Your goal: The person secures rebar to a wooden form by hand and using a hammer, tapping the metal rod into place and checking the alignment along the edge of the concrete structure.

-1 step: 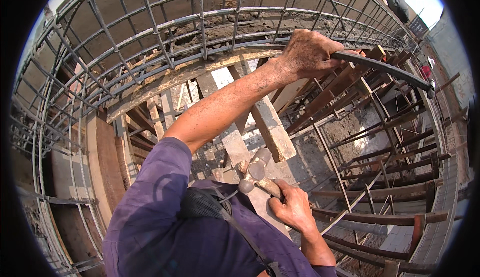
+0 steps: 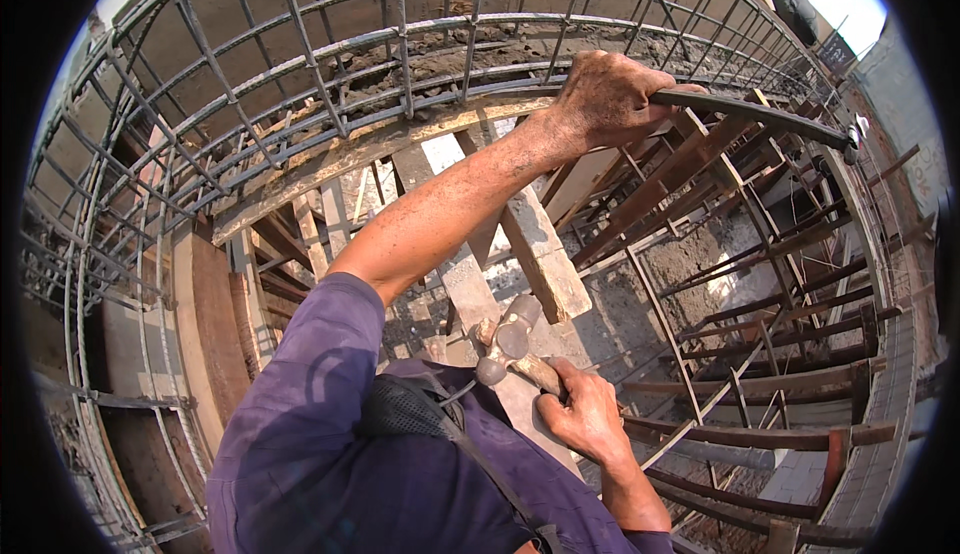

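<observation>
My left hand point(image 2: 612, 102) is raised over the far timber edge and closed round a long dark metal bar point(image 2: 765, 117). The bar reaches out to the right, with a small end piece at its tip that is too small to make out. Low in front of my body, my right hand point(image 2: 585, 412) grips a hammer point(image 2: 513, 342) by its wooden handle point(image 2: 541, 375). The hammer's thick grey head has rounded ends and lies over a pale plank point(image 2: 465, 286), near my shirt. Whether it touches the plank, I cannot tell.
A rebar cage point(image 2: 403, 39) curves across the far side and down the left. A timber edge board point(image 2: 300, 179) runs below it. Brown struts point(image 2: 760, 384) and braces cross a deep gap at right. Another person point(image 2: 785, 4) is at the far right.
My left hand has shifted slightly up and to the left, and the bar's outer end has swung upward. My right hand and the hammer look unmoved.
</observation>
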The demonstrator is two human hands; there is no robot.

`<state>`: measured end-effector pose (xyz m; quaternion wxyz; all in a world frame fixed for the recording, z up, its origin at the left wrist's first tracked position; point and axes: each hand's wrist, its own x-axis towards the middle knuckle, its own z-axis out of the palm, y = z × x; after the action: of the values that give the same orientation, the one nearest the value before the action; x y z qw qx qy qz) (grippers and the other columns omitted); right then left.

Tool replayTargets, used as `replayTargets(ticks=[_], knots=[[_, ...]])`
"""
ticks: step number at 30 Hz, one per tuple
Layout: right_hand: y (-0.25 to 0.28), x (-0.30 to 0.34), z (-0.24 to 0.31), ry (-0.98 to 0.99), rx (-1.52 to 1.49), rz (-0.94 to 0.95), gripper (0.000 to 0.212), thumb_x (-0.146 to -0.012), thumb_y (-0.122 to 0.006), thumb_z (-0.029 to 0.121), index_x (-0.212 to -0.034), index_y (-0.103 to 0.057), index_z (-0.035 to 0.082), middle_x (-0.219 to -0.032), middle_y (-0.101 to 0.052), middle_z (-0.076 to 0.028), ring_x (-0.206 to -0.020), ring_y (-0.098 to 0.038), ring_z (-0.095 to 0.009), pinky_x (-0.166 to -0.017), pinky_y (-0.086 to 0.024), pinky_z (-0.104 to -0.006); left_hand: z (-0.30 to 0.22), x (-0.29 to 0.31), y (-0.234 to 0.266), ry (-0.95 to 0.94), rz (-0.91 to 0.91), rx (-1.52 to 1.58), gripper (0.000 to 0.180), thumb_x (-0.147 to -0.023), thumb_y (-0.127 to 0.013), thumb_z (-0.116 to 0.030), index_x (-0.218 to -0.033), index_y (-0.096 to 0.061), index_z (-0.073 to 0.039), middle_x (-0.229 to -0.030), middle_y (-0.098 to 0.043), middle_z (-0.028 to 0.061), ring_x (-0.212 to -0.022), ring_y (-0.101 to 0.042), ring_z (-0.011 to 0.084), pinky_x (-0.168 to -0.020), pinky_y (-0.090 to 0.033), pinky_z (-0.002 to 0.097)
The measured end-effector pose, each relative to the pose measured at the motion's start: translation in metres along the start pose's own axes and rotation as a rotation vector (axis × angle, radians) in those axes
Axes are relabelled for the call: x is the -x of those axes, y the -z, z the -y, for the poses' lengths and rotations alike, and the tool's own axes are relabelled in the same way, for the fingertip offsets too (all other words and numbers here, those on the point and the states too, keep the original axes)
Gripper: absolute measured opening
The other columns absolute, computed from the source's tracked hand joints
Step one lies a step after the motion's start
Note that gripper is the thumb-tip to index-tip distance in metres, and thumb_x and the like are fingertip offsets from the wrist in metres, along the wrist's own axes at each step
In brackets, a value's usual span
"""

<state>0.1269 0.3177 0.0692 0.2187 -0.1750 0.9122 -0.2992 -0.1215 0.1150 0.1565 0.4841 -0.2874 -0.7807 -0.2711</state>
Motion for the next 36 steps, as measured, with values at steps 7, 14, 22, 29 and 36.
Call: replayTargets(ticks=[7, 14, 22, 29, 36], knots=[[0.000, 0.001, -0.004, 0.009, -0.002, -0.022, 0.038, -0.075, -0.060, 0.022, -0.105, -0.066, 0.000, -0.071, -0.065, -0.026, -0.073, -0.067, -0.045, -0.070, -0.052, -0.0510, 0.003, 0.014, 0.017, 0.013, -0.015, 0.139, 0.018, -0.094, -0.065, -0.036, -0.096, -0.079, -0.025, -0.056, -0.062, 0.0032, -0.044, -0.057, 0.0181, -0.043, -0.046, 0.0358], [-0.003, 0.003, -0.003, 0.003, -0.045, -0.046, 0.036, -0.073, -0.062, 0.020, -0.102, -0.066, -0.002, -0.074, -0.065, -0.027, -0.072, -0.066, -0.044, -0.070, -0.051, -0.0482, -0.008, -0.002, 0.030, -0.136, -0.033, 0.030, 0.022, -0.095, -0.066, -0.042, -0.089, -0.080, -0.027, -0.053, -0.060, 0.0002, -0.041, -0.055, 0.0165, -0.041, -0.045, 0.0337], [0.026, 0.004, -0.010, 0.028, -0.077, -0.068, 0.035, -0.074, -0.062, 0.017, -0.099, -0.067, -0.007, -0.070, -0.063, -0.023, -0.058, -0.061, -0.032, -0.061, -0.049, -0.0424, 0.069, 0.045, 0.018, 0.178, -0.012, 0.068, 0.051, -0.097, -0.063, -0.051, -0.065, -0.074, -0.013, -0.045, -0.054, 0.0036, -0.038, -0.045, 0.0141, -0.040, -0.038, 0.0342], [0.075, 0.030, 0.002, 0.348, -0.892, -0.502, 0.024, -0.090, -0.065, 0.015, -0.104, -0.056, -0.003, -0.067, -0.051, -0.003, -0.053, -0.044, -0.008, -0.046, -0.039, -0.0249, 0.049, 0.050, 0.025, 0.056, -0.115, 0.243, 0.055, -0.099, -0.064, -0.034, -0.050, -0.055, -0.011, -0.043, -0.048, 0.0015, -0.037, -0.040, 0.0110, -0.038, -0.034, 0.0333], [0.088, -0.012, 0.059, 0.920, -0.868, -0.854, 0.038, -0.103, -0.061, 0.036, -0.085, -0.043, 0.007, -0.055, -0.037, 0.002, -0.041, -0.034, -0.006, -0.035, -0.033, -0.0242, 0.048, 0.048, 0.028, 0.045, -0.130, 0.249, 0.052, -0.098, -0.065, -0.032, -0.052, -0.057, -0.009, -0.044, -0.051, 0.0030, -0.037, -0.043, 0.0132, -0.039, -0.035, 0.0341]])
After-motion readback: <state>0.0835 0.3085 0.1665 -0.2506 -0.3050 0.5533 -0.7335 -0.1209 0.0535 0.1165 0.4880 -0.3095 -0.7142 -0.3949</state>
